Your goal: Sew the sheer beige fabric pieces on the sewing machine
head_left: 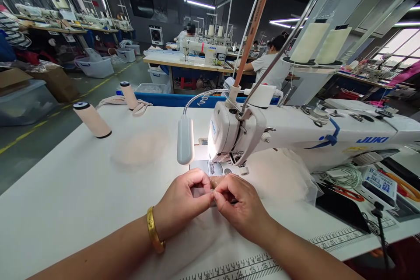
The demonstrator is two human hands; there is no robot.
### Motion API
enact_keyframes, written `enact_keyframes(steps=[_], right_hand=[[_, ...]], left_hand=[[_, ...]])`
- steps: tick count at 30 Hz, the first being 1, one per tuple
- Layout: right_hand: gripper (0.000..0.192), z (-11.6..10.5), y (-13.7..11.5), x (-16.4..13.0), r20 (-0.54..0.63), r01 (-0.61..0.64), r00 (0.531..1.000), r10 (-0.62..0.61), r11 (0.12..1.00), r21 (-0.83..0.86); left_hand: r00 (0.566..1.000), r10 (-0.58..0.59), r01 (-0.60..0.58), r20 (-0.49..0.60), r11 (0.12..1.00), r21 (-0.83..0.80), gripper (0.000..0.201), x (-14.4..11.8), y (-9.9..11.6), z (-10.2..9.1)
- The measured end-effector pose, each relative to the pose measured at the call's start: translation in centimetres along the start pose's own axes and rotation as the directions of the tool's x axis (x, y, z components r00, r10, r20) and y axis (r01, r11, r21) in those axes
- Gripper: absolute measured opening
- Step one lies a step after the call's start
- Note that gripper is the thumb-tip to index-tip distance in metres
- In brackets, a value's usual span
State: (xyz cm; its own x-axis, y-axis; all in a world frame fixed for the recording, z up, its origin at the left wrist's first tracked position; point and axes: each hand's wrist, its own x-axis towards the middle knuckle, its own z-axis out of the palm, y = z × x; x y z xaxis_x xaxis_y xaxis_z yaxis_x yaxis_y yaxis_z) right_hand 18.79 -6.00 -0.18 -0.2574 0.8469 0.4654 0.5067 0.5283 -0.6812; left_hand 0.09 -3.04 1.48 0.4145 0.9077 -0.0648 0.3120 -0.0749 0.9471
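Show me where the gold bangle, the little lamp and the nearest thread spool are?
gold bangle (154,236): head view, on the band at the left wrist.
lamp (185,145): head view, middle of its grey head.
thread spool (92,119): head view, middle of its pale side.

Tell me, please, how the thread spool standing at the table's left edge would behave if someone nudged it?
The thread spool is tall and narrow on a small base, so it would probably tip easily. Being round, it would likely roll across the smooth table once down. It looks light for its size, probably thread wound on a hollow core.

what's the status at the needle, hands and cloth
Left hand and right hand pinching a small tan strip together. Sheer cloth underneath. Sewing machine just beyond.
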Motion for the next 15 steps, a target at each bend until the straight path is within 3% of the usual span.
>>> enact_keyframes(steps=[9, 15], right_hand=[[0.016, -0.02, -0.11, 0.08, 0.008, -0.034, 0.999, 0.034, 0.999, 0.004], [0.016, 0.09, 0.14, 0.02, 0.026, -0.108, 0.994, 0.108, 0.994, -0.008]], left_hand=[[0.998, -0.059, 0.063, 0.034, 0.99, -0.124, 0.023, -0.12, 0.06, 0.29], [0.995, -0.095, 0.094, 0.016, 0.995, 0.027, 0.023, -0.22, 0.16, 0.07]])
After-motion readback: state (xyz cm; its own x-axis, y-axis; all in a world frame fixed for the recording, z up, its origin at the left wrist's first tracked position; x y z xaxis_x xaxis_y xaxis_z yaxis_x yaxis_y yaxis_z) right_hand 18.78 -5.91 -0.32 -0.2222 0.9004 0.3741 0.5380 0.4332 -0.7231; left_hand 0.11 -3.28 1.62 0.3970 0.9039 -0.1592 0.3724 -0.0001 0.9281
